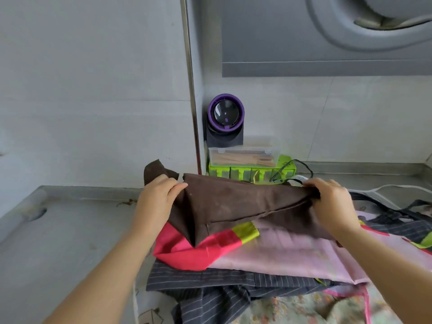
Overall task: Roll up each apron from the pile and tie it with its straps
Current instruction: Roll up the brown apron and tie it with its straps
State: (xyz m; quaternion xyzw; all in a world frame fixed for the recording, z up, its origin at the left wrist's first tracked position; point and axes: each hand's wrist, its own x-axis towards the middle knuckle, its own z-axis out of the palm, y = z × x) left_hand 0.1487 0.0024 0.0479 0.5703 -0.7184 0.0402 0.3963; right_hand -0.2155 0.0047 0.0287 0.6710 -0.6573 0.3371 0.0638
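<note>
A brown apron (233, 202) is lifted above the pile, stretched between both hands. My left hand (159, 197) pinches its left end, where a corner sticks up behind the fingers. My right hand (329, 202) grips the bunched right end. Its lower fold droops onto the pile. Beneath lie a pink and lime apron (198, 249), a pale pink apron (292, 253), a dark pinstriped apron (210, 291) and a floral one (304, 307). White and dark straps (385, 190) trail off at the right.
The pile rests on a grey metal counter (70, 230) with a raised rim. Against the wall stand a purple-ringed black device (225, 120), a clear box of sticks (243, 156) and a green organiser (252, 171). A grey hood hangs overhead.
</note>
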